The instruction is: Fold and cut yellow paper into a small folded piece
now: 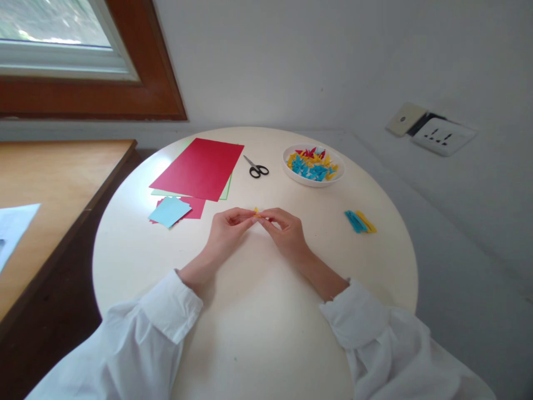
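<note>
My left hand (228,226) and my right hand (283,229) meet at the middle of the round white table (258,333). Both pinch one small yellow paper piece (257,211) between their fingertips, just above the tabletop. Most of the piece is hidden by my fingers. White sleeves cover both forearms.
A red paper sheet (199,167) lies on a green sheet at the back left, with a light blue square (169,211) and a smaller red piece in front. Black scissors (257,168) lie behind my hands. A white bowl (313,173) holds several folded coloured pieces. Blue and yellow strips (360,221) lie right.
</note>
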Available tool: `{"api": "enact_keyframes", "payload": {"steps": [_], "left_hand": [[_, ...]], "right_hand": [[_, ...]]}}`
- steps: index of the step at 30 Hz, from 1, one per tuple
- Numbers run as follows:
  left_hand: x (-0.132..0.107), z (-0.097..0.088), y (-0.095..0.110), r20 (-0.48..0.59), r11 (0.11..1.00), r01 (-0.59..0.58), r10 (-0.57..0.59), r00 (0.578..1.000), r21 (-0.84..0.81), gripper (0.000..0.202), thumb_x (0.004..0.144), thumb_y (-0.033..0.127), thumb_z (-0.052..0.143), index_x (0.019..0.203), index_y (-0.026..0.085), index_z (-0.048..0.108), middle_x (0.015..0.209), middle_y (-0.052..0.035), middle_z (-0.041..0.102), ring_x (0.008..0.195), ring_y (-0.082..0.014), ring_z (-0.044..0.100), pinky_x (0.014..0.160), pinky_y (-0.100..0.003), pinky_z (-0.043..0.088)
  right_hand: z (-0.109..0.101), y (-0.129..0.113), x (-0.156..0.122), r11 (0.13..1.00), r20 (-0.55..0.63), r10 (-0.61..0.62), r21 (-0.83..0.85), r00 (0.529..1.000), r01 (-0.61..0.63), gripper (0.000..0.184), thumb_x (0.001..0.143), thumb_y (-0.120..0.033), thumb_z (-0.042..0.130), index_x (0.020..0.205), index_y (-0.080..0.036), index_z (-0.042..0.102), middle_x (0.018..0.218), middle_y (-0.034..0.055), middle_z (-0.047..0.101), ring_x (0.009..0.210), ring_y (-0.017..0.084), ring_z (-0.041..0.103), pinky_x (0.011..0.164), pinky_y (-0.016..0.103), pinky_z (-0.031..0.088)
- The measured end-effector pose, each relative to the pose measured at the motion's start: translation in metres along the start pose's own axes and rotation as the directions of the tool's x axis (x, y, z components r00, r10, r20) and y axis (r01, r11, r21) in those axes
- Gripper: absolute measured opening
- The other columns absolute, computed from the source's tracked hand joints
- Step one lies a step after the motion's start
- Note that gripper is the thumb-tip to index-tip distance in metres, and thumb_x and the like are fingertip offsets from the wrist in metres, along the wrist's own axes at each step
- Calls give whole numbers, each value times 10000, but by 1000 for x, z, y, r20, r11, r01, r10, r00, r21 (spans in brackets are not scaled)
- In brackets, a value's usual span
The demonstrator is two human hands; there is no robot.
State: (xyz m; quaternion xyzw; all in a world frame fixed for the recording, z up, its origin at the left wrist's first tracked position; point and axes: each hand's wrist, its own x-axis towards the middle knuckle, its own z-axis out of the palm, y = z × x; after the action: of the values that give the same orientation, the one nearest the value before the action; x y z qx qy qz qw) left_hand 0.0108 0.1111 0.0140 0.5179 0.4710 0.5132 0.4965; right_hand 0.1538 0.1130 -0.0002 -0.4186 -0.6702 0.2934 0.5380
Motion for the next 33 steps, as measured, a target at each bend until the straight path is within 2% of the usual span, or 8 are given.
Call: {"api": "enact_keyframes", "payload": {"steps": [11, 17, 25, 33], "left_hand": [[1, -3, -5, 6, 999, 6, -7, 1000, 47, 202, 630, 342, 701, 692, 150, 693, 714, -42, 683, 676, -155, 591, 634, -257, 428], [1, -2, -5, 3, 998, 43, -43, 999, 42, 176, 614, 307, 709, 670, 142, 683, 702, -47, 677, 664, -154, 591, 624, -258, 426], [1, 0, -5, 3, 995, 67, -67, 998, -80, 200, 580, 269, 724, 684, 147, 605, 636, -16, 651, 640, -149, 614, 621, -263, 450], [1, -1, -6, 36, 998, 5, -3, 999, -64, 208, 624, 257, 696, 710, 163, 532, 584, 11, 628, 601, -132, 609, 589, -244, 445]], "right_hand": [[2, 2, 3, 953, 24, 242, 182, 970, -242, 121, 683, -306, 644, 710, -190, 669, 740, 21, 692, 716, 160, 631, 651, 278, 497], [3, 3, 3, 935, 32, 284, 210, 958, -284, 133, 647, -312, 670, 666, -181, 653, 683, 13, 680, 662, 149, 619, 642, 278, 491], [5, 2, 2, 902, 11, 345, 272, 938, -335, 212, 584, -361, 714, 631, -178, 618, 639, 6, 661, 615, 142, 611, 611, 274, 497], [7, 5, 2, 862, 18, 379, 356, 925, -360, 231, 552, -312, 739, 683, -180, 602, 654, 3, 659, 622, 139, 627, 635, 278, 513]]}}
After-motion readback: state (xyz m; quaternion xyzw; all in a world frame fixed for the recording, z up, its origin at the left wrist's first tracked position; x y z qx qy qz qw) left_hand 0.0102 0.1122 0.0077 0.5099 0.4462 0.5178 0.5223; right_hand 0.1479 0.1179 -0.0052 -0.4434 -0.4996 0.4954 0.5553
